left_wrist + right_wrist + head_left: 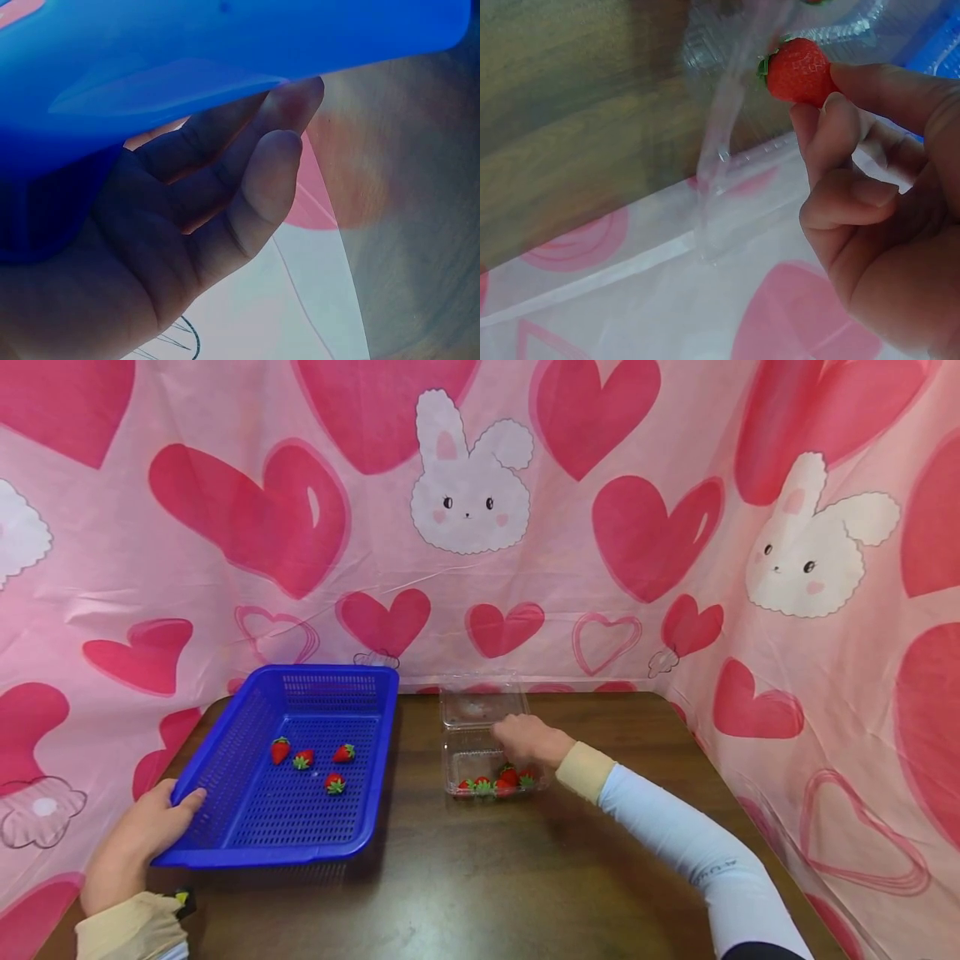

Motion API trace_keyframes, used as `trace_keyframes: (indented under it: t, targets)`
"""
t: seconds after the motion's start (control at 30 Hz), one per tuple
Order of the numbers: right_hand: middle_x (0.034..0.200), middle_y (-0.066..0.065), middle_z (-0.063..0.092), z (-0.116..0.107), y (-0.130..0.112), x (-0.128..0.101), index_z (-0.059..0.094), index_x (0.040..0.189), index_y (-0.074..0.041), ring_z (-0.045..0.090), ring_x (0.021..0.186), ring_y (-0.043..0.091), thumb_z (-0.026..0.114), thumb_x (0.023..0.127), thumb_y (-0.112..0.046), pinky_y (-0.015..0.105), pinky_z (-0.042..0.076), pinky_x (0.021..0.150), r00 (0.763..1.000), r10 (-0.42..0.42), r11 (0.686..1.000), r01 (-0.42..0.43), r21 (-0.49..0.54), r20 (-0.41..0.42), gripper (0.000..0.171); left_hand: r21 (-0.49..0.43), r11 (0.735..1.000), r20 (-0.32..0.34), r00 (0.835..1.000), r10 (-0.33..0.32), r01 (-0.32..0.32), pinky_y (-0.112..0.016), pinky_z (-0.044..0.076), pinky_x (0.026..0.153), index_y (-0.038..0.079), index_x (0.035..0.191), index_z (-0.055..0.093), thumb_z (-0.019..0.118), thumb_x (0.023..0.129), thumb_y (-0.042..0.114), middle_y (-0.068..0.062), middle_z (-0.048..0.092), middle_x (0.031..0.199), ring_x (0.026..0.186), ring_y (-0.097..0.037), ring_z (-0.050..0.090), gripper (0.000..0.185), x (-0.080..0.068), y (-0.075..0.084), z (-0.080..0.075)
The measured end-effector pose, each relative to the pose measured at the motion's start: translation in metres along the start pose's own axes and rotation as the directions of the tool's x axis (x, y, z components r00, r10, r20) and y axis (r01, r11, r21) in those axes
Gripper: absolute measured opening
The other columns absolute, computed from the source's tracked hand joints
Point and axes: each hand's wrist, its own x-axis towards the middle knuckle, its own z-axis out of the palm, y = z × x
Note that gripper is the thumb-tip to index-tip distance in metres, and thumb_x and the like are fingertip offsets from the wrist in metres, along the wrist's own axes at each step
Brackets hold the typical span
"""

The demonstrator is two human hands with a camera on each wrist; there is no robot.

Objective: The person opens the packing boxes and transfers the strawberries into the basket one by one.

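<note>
A blue perforated basket [247, 827] sits on the left of the dark wooden table, tilted up at its near side, with several strawberries [303, 758] in it. My left hand [176, 806] grips its near-left corner, thumb over the rim; in the left wrist view the fingers [255, 180] curl under the basket's edge [187, 60]. My right hand [517, 735] hovers over an open clear plastic clamshell box [480, 706] holding several strawberries [498, 781]. In the right wrist view my right hand [821, 90] pinches one strawberry [799, 71] beside the clear box [727, 150].
A pink cloth with hearts and rabbits [468, 485] hangs behind and at both sides of the table [465, 877]. The clamshell's lid lies open towards the back wall. Bare wood lies between the basket and the box and along the front.
</note>
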Motion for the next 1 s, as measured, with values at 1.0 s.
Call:
trace_keyframes:
  t: [1.0]
  targets:
    - [0.082, 0.004, 0.061, -0.076, -0.019, 0.008, 0.061, 0.097, -0.01, 0.055, 0.071, 0.02, 0.072, 0.084, -0.009, 0.03, 0.049, 0.066, 0.944, -0.219, 0.976, 0.209, -0.067, -0.248, 0.018, -0.022, 1.0, 0.001, 1.0, 0.002, -0.002, -0.036, 0.045, 0.067, -0.021, 0.121, 0.037, 0.038, 0.104, 0.031, -0.029, 0.059, 0.091, 0.08, -0.035, 0.059, 0.055, 0.0, -0.003, 0.002]
